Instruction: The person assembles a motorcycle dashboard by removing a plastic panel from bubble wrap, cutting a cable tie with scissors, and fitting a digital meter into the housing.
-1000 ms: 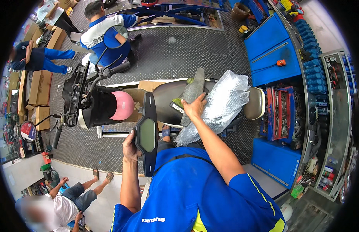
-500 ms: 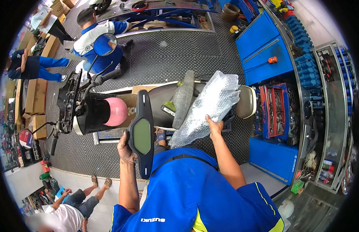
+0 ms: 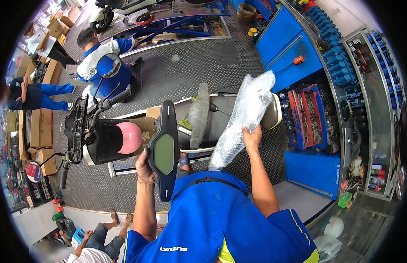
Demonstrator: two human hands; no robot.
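My left hand [image 3: 145, 170] is closed round the side of a motorcycle instrument panel [image 3: 164, 153]. The panel is long and black, with a greenish-grey screen in its middle, and stands lengthwise over the scooter. Bubble wrap [image 3: 246, 109], clear and bunched into a long sheet, is gripped by my right hand [image 3: 252, 138] with the thumb on top. Beneath both lies the scooter's dark seat [image 3: 221, 117]. On the seat rests a long grey scuffed piece [image 3: 199, 116], its kind unclear, beside a small yellow-green item [image 3: 185, 125].
The scooter's handlebar [image 3: 111, 101] and a pink rounded object [image 3: 129, 137] are to the left. To the right stand a red tool tray [image 3: 308, 115] and blue cabinets [image 3: 287, 48]. A person in blue and white [image 3: 100, 65] crouches at the far left.
The bubble wrap has swung more upright and narrowed, its top moving right, as my right hand shifted slightly right. My left hand still holds the instrument panel. The view has turned a little.
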